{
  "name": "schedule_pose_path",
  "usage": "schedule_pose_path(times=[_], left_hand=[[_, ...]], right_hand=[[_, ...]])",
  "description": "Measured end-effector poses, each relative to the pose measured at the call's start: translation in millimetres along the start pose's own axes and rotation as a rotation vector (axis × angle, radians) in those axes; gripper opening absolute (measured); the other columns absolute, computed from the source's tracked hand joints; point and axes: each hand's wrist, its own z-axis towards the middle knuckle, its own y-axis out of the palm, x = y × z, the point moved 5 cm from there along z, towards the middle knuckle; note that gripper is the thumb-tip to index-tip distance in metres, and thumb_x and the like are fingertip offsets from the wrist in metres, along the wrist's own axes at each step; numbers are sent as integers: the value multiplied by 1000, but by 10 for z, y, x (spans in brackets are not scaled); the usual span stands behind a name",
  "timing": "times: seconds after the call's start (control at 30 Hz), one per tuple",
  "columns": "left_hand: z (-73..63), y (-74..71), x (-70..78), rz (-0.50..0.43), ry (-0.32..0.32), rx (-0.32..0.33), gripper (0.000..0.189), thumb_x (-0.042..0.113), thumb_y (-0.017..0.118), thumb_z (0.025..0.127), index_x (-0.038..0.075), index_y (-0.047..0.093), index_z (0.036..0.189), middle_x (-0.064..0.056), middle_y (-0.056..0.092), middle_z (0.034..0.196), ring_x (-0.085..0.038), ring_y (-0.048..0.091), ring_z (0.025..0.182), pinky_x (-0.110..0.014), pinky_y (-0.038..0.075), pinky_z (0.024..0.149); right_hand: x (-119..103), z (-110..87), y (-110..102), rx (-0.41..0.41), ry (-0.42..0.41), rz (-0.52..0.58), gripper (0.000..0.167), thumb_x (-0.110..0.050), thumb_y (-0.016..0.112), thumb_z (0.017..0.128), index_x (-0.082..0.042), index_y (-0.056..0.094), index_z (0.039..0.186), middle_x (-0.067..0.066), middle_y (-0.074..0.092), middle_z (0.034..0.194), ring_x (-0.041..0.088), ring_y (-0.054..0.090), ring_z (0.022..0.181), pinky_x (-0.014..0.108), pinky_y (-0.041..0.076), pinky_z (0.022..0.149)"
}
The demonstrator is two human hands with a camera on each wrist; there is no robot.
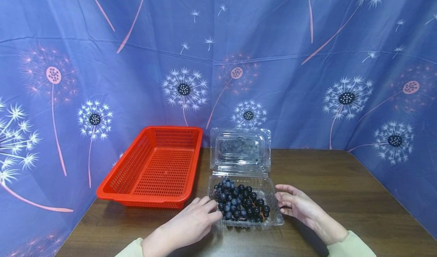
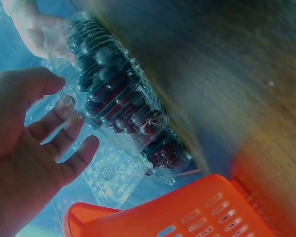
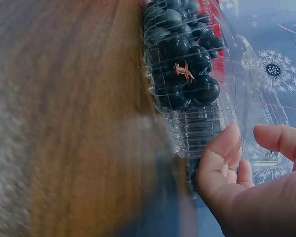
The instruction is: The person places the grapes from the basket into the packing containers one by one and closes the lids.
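Observation:
A clear plastic clamshell container (image 1: 273,215) stands on the table with its lid (image 1: 240,148) raised at the back. Dark grapes (image 1: 235,200) lie inside, bluish ones to the left and blacker ones to the right; a brown stem shows among them in the right wrist view. My left hand (image 1: 194,221) is at the container's left front, its thumb and forefinger pinching the rim in the left wrist view. On the opposite side, my right hand (image 1: 304,207) has its fingertips (image 3: 231,134) against the container's side, fingers loosely bent and thumb apart.
A red plastic basket (image 1: 146,199) with slotted walls stands left of the container, near the left hand. The brown wooden table (image 1: 324,177) reaches back to a blue curtain (image 1: 290,90) printed with dandelions, which also hangs along both sides.

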Motion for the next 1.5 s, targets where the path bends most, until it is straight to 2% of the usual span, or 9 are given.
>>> schedule_pose_path(times=[0.3,0.6,0.8,1.1,1.5], left_hand=[[15,-13,-15,-13,-9,-16,23,15,69,70,24,58,87,9,52,89,-11,47,82,-24,34,62],[15,-7,-18,-28,-11,-20,24,13,69,70,24,58,88,9,52,89,-11,47,82,-24,35,63],[6,-3,-21,-34,-24,-25,24,14,69,70,25,58,88,8,53,91,-12,48,83,-26,38,64],[5,1,-13,-47,-23,-28,23,14,70,70,24,59,88,8,53,91,-12,48,82,-26,38,64],[3,-7,-18,-49,-21,-29,23,14,70,70,24,59,88,8,54,90,-12,48,81,-25,37,63]], right_hand=[[-108,84,-42,69,-13,-49,45,-11,54,91,-2,34,130,-3,56,97,10,54,78,27,50,73],[-237,192,-62,159,-39,-97,45,-5,54,87,-1,36,128,-1,54,96,13,52,79,31,49,74],[-332,308,-63,167,-70,-125,43,-4,53,88,-1,36,127,-1,54,96,13,52,81,32,49,75],[-484,410,-91,210,-97,-155,54,-5,53,89,7,28,136,2,54,103,15,54,85,34,48,80],[-637,523,-125,205,-138,-133,51,-7,51,92,2,28,136,2,51,107,14,54,90,37,48,84]])
